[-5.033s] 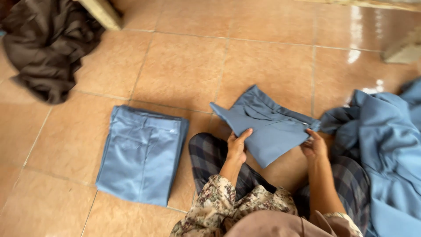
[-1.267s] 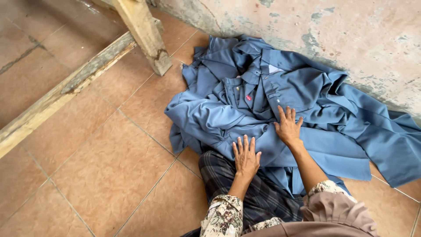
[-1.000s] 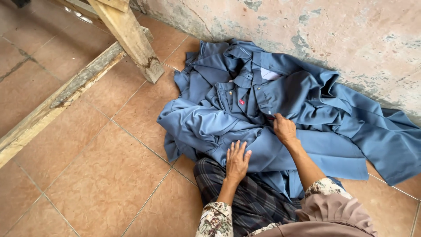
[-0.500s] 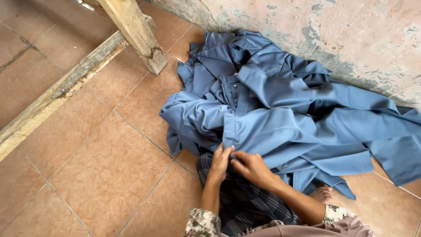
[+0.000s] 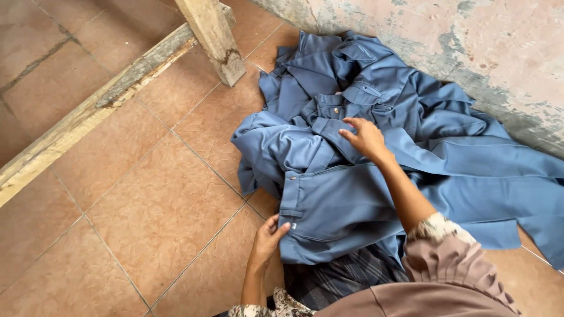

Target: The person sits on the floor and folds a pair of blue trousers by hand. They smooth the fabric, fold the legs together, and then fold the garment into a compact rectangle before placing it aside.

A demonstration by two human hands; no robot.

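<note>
A pair of blue trousers [image 5: 346, 211] lies spread over my lap, its waistband to the left. My left hand [image 5: 269, 238] grips the lower corner of that waistband, thumb on top. My right hand [image 5: 365, 138] reaches forward onto the pile of blue garments [image 5: 376, 100] heaped on the floor against the wall, fingers curled on a fold of cloth near a buttoned collar. Whether it grips or only presses the cloth is unclear.
A wooden post [image 5: 212, 41] and a slanted wooden beam [image 5: 88, 111] stand at the upper left. A rough plastered wall [image 5: 470, 41] runs behind the pile. Orange floor tiles [image 5: 147, 211] spread to the left. My checked skirt [image 5: 335, 282] shows below the trousers.
The trousers have been pulled out of the pile and spread over my lap. My hands, together half a second ago, have parted: left to the waistband, right out onto the pile.
</note>
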